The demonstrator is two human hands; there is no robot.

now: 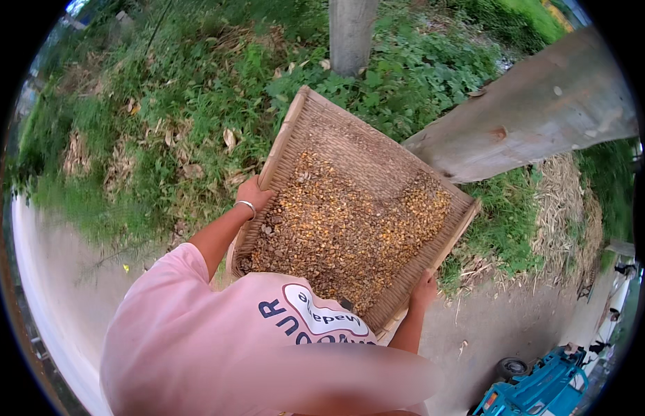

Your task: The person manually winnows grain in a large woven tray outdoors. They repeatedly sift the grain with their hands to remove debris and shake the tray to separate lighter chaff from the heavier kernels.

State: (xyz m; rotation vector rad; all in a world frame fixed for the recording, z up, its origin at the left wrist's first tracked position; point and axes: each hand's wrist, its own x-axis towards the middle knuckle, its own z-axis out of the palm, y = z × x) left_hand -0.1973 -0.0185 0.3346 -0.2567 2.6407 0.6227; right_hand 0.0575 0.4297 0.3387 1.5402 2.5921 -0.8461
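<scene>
A large woven winnowing basket [350, 135], flat with raised side rims, is held out in front of my body. Yellow and brown corn kernels [336, 222] mixed with darker bits cover most of its near and middle part; the far part of the weave shows mostly bare. My left hand [256, 195], with a bracelet at the wrist, is closed round the left rim. On the right rim, nearer to me, my right hand [424, 290] is closed as well. The fingers under the basket are hidden.
A thick tree trunk [530, 111] leans in close beyond the basket's right corner. Another trunk [352, 35] stands straight ahead. Green weeds [197, 83] and dry leaves line the far side. A blue vehicle [537, 385] is at the lower right on the paved ground [66, 256].
</scene>
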